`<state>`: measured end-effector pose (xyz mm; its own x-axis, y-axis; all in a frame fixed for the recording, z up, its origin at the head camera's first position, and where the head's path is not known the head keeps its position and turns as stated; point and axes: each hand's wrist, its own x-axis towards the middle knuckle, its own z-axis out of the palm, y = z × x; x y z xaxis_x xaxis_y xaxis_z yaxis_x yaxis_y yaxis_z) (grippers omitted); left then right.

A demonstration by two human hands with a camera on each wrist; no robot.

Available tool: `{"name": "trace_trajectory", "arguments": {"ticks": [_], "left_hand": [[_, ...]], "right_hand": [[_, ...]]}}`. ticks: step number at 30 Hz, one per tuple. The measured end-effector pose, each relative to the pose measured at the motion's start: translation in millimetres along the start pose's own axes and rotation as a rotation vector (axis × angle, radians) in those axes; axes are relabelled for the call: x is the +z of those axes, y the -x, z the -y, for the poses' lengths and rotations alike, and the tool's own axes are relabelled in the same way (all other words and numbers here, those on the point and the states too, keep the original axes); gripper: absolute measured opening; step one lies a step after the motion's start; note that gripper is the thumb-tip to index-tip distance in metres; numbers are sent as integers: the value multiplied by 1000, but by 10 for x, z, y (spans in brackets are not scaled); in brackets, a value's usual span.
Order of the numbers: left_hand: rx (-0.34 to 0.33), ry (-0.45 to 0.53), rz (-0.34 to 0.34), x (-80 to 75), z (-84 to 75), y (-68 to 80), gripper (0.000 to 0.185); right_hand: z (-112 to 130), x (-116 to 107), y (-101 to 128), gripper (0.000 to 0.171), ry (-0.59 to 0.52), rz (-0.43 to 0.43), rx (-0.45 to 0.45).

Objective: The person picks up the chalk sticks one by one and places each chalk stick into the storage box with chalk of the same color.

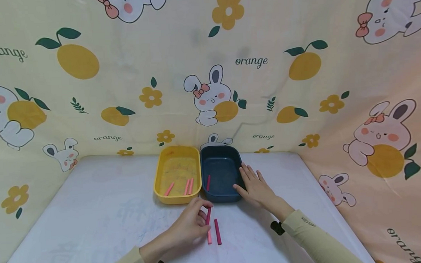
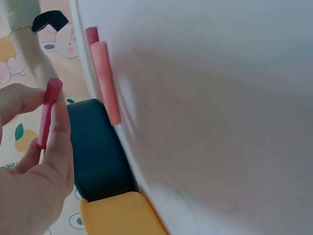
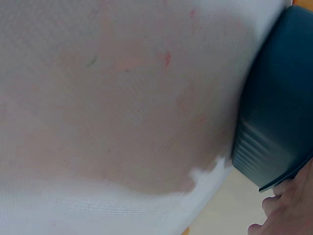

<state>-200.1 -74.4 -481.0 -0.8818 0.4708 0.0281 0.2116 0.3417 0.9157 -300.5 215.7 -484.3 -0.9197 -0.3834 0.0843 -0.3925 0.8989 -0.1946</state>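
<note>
My left hand (image 1: 188,226) pinches a slim dark pink stick (image 2: 48,115), crayon-like, between thumb and fingers, just in front of the trays. Below it on the table lie a light pink stick (image 1: 209,238) and another dark pink stick (image 1: 218,232), side by side. Straight fingers of my right hand (image 1: 258,190) rest on the right rim of the dark blue tray (image 1: 222,166). One dark pink stick (image 1: 208,183) leans inside that tray. Beside it, the yellow tray (image 1: 176,164) contains a light pink stick (image 1: 169,189) and two more close together (image 1: 189,186).
The trays stand side by side near the back of the white-covered table (image 1: 104,203). Behind them hangs a patterned cloth (image 1: 251,90) with rabbits and oranges, which also closes off both sides. Small coloured marks (image 3: 167,58) spot the table cover by the blue tray.
</note>
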Motion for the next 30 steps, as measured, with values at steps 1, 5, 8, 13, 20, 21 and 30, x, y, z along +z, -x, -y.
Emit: {"name": "trace_trajectory", "arguments": {"ticks": [1,5,8,13,20,21,30], "left_hand": [[0,2,-7,-4,-9,-11,55],[-14,13,-38,-19,-48,-58,56],[-3,33,-61,-28,-76,-97,57],[56,43,-112,-31,-110,-177,59],[74,90,-173,-63,-184,-317,56],[75,99,-179,-71,-197,-338,56],[98,52,-226,-139,-265,-557,49]], "right_hand": [[1,-1,0,85,1,2,1],[3,-1,1,85,2,7,3],[2,2,3,85,3,7,2],[-1,7,7,85,6,5,9],[-11,9,5,85,11,-8,1],[-12,7,4,85,14,-9,0],[-6,3,-3,85,12,-15,-4]]}}
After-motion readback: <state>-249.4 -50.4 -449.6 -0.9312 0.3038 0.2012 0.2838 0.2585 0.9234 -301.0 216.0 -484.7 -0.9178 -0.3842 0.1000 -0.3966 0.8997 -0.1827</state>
